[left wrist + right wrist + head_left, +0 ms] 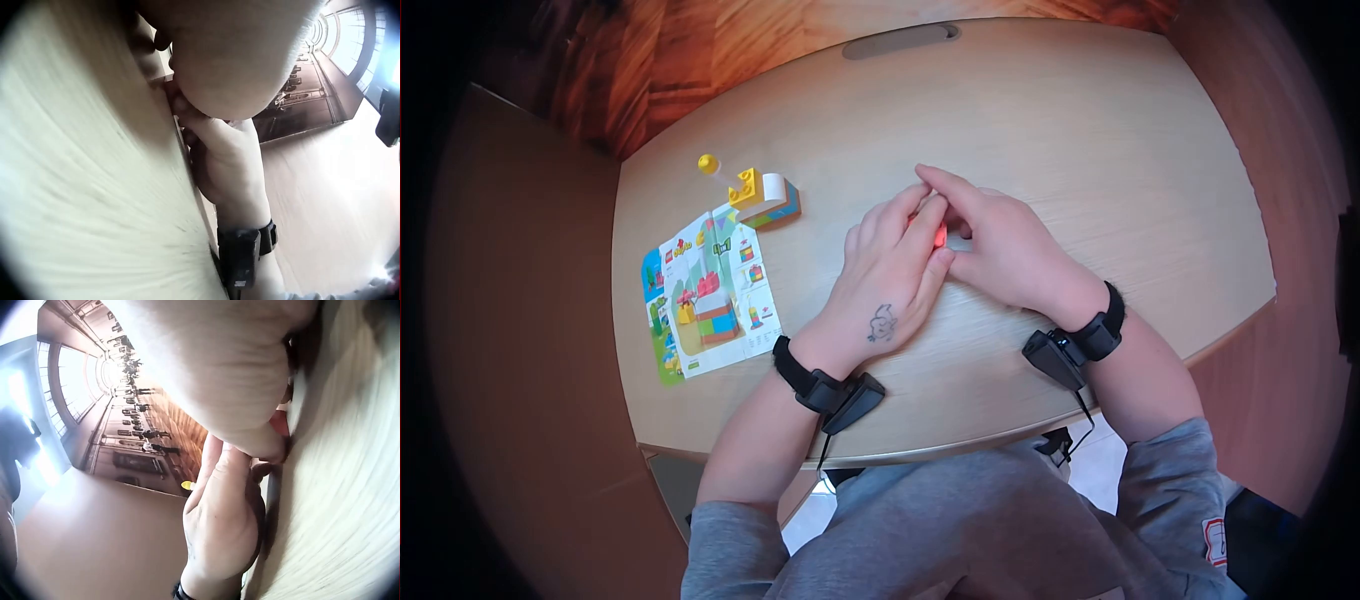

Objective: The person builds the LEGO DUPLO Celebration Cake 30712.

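Observation:
Both hands meet low over the middle of the table, around a small red toy brick [940,237] that is mostly covered by fingers. My left hand [880,265] holds it from the left, with red showing between index finger and thumb. From the right, my right hand [1005,245] closes on it, its thumb close to the left thumb and its index finger reaching over the left fingertips. The right wrist view shows a red patch of the brick [282,422] beside the right thumb. In the left wrist view the brick is hidden behind the hands.
A toy-brick build [772,200] with yellow, white, blue and brown parts stands at the back left, a yellow ball on a clear stem [708,164] at its side. A printed instruction leaflet [750,325] lies left of the hands. The table [1080,120] has an oblong slot near its far edge.

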Motion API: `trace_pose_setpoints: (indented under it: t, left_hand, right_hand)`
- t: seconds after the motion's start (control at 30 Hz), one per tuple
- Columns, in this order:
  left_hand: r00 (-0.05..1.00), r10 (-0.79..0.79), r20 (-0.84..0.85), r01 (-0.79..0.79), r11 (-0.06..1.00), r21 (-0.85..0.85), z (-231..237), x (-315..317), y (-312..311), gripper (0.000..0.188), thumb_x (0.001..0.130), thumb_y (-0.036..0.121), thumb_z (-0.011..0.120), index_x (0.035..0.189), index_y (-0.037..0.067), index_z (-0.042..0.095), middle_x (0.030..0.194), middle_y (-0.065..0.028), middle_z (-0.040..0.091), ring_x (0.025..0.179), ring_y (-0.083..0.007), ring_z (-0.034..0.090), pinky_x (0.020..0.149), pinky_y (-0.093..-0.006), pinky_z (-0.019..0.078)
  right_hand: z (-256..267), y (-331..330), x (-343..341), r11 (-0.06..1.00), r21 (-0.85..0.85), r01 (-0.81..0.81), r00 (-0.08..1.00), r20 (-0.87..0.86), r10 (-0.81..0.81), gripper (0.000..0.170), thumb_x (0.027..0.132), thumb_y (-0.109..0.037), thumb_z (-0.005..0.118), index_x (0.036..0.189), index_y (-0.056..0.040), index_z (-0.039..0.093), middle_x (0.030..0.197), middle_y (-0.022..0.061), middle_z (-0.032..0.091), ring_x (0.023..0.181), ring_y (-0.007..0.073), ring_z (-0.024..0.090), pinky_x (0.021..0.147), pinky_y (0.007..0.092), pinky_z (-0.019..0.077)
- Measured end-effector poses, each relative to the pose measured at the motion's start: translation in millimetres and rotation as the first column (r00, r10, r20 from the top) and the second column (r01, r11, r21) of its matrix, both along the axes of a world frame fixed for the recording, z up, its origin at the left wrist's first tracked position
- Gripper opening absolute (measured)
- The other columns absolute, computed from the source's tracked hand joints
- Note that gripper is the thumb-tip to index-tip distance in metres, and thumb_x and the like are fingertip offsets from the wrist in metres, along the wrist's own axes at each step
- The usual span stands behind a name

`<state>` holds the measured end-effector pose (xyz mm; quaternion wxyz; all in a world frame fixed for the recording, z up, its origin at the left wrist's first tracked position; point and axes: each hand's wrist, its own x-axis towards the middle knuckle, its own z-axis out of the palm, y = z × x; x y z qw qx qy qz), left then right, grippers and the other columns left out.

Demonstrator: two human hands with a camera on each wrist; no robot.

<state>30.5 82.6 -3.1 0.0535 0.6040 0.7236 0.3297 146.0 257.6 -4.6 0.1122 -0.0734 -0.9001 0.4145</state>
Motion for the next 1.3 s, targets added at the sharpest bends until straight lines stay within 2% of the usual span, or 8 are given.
trace_pose_setpoints:
  t: [0.13,0.27,0.43,0.67,0.93,1.03,1.27,1.3]
  left_hand:
    - [0.999,-0.015,-0.028,0.016,1.000,0.022,-8.4,-5.2,-4.8,0.055,0.110,0.017,0.059,0.159,-0.006,0.046,0.161,-0.0286,0.048,0.147,-0.0482,0.047,0.125,-0.0533,0.0354]
    - [1.000,-0.021,0.012,0.021,1.000,0.005,-11.2,-10.5,-7.6,0.063,0.106,0.018,0.063,0.162,-0.003,0.045,0.157,-0.0270,0.053,0.151,-0.0482,0.046,0.125,-0.0565,0.0342]
    - [0.978,-0.066,0.200,0.070,0.997,-0.013,-6.5,-17.2,-6.6,0.059,0.100,0.008,0.061,0.157,-0.003,0.049,0.146,-0.0258,0.062,0.140,-0.0458,0.057,0.121,-0.0546,0.0392]
    - [0.984,-0.002,0.177,0.005,1.000,-0.013,-9.5,-13.5,-10.3,0.055,0.098,0.004,0.059,0.152,-0.004,0.051,0.143,-0.0251,0.064,0.135,-0.0450,0.059,0.119,-0.0533,0.0412]
    - [0.972,-0.039,0.234,0.030,0.999,0.042,-4.3,-14.8,-12.0,0.048,0.106,0.012,0.055,0.150,-0.006,0.053,0.144,-0.0266,0.064,0.136,-0.0444,0.059,0.120,-0.0510,0.0406]
    - [0.971,-0.005,0.240,-0.004,0.999,0.040,-12.4,-16.4,-14.3,0.044,0.111,0.016,0.052,0.149,-0.006,0.056,0.145,-0.0264,0.064,0.136,-0.0442,0.060,0.121,-0.0504,0.0405]
    - [0.976,-0.021,0.218,0.022,1.000,0.001,-7.7,-15.9,-12.6,0.040,0.114,0.017,0.053,0.147,-0.004,0.059,0.142,-0.0244,0.066,0.132,-0.0421,0.062,0.118,-0.0486,0.0442]
    - [0.949,0.010,0.315,-0.018,1.000,0.022,-9.5,-15.7,-12.9,0.038,0.114,0.016,0.054,0.147,-0.004,0.059,0.140,-0.0234,0.066,0.130,-0.0408,0.063,0.116,-0.0471,0.0467]
  right_hand:
    - [4.0,-3.9,-1.6,1.000,-0.005,-0.002,1.000,0.013,0.002,0.081,0.090,-0.011,0.079,0.164,-0.0071,0.046,0.122,0.0202,0.077,0.116,0.0401,0.073,0.101,0.0480,0.0581]
    - [6.7,-4.0,-1.3,1.000,-0.025,0.003,1.000,0.003,-0.003,0.079,0.090,-0.011,0.078,0.163,-0.0050,0.047,0.127,0.0211,0.077,0.120,0.0402,0.073,0.103,0.0470,0.0581]
    - [-1.2,-4.1,-1.6,0.999,-0.037,-0.008,0.999,-0.033,0.007,0.077,0.091,-0.013,0.079,0.162,-0.0041,0.048,0.126,0.0210,0.078,0.119,0.0404,0.073,0.102,0.0475,0.0582]
    - [-4.3,-3.0,-0.2,0.995,0.083,-0.054,0.998,-0.036,0.057,0.075,0.094,-0.016,0.079,0.161,-0.0036,0.049,0.119,0.0209,0.077,0.113,0.0413,0.071,0.100,0.0497,0.0576]
    - [-1.2,-3.7,1.9,0.991,0.117,-0.057,0.998,-0.028,0.060,0.071,0.095,-0.015,0.076,0.160,-0.0027,0.050,0.120,0.0211,0.077,0.114,0.0410,0.071,0.100,0.0500,0.0578]
    - [-0.1,-3.5,2.4,0.991,0.118,-0.058,0.998,0.004,0.058,0.076,0.095,-0.019,0.078,0.163,-0.0058,0.049,0.124,0.0153,0.079,0.114,0.0369,0.071,0.102,0.0474,0.0560]
    - [-2.3,-4.2,0.9,0.989,0.138,-0.057,0.998,-0.019,0.060,0.070,0.094,-0.015,0.075,0.159,-0.0028,0.051,0.120,0.0212,0.077,0.112,0.0409,0.072,0.099,0.0496,0.0587]
    - [-2.5,-4.2,0.7,0.988,0.143,-0.057,0.998,-0.009,0.058,0.070,0.094,-0.016,0.075,0.159,-0.0030,0.051,0.119,0.0211,0.077,0.112,0.0409,0.072,0.099,0.0496,0.0587]
